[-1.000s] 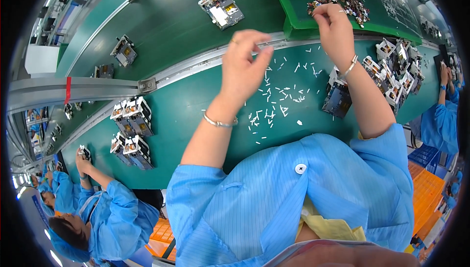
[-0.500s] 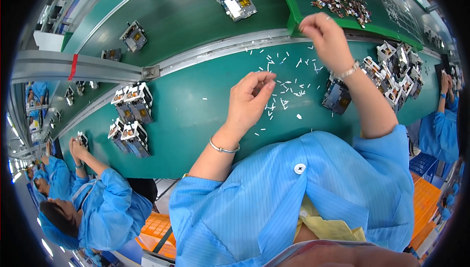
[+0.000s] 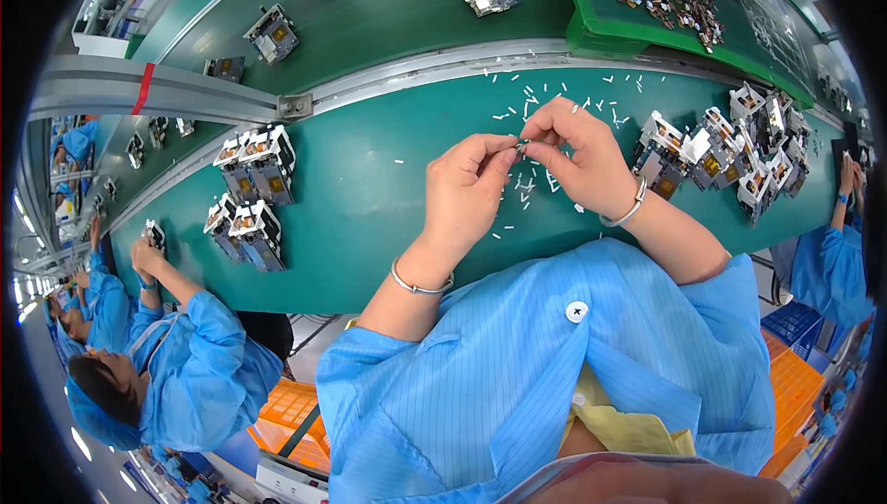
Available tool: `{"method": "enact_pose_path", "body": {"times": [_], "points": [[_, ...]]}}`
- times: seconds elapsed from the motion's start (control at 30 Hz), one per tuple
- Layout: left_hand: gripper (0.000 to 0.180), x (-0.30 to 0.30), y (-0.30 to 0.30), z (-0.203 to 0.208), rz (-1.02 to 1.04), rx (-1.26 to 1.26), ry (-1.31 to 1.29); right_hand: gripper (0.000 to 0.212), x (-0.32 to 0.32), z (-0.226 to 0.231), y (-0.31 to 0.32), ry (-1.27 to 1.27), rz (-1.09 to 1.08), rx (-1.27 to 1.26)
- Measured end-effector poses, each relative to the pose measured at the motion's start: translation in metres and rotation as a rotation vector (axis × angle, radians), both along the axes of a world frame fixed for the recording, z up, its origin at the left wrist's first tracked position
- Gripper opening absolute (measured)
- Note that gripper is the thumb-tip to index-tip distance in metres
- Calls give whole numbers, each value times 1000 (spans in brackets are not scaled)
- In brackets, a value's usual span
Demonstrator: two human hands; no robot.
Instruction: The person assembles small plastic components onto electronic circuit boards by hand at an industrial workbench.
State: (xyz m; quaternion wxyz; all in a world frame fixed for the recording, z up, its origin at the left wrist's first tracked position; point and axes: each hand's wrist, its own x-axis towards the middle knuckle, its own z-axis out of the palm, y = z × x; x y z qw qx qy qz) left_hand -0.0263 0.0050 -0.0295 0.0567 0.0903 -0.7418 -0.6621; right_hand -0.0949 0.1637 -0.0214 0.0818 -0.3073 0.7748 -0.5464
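Observation:
My left hand (image 3: 462, 188) and my right hand (image 3: 584, 158) meet over the green bench, thumb and fingertips pinched together on both sides. Between the fingertips is a small dark part (image 3: 520, 146), too tiny to name for certain. Beneath and around the hands lie many small white strips (image 3: 527, 192), partly covered by my right hand. To the right of that hand stands a crowd of white-framed electronic modules (image 3: 710, 164) with dark boards and copper-coloured pieces.
On the left of the bench (image 3: 360, 199) stand several similar modules (image 3: 257, 171). A metal rail (image 3: 416, 79) divides the bench from a conveyor belt (image 3: 379, 14) carrying more modules. A green-edged tray (image 3: 605, 37) holds a pile of small wired parts (image 3: 679, 7). Co-workers in blue sit at both sides.
My right hand has come down from the tray's edge to meet my left hand, and the fingertips of both now hold the small part. The whole view has shifted slightly.

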Motion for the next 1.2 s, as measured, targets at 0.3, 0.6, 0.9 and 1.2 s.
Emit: {"method": "enact_pose_path", "body": {"times": [0.3, 0.6, 0.9, 1.2], "points": [[11, 0, -5, -2, -17, 231, -94, 16, -3, -3, -7, 608, -21, 166], [11, -10, -29, -11, 50, 615, -173, 13, -14, -17, 3, 408, 276, 188], [11, -19, -46, -13, -212, 1067, -364, 15, -23, -3, -21, 455, 167, -24], [85, -153, -183, -56, 699, -1124, 162, 5, -26, -15, -23, -443, 35, -189]]}}
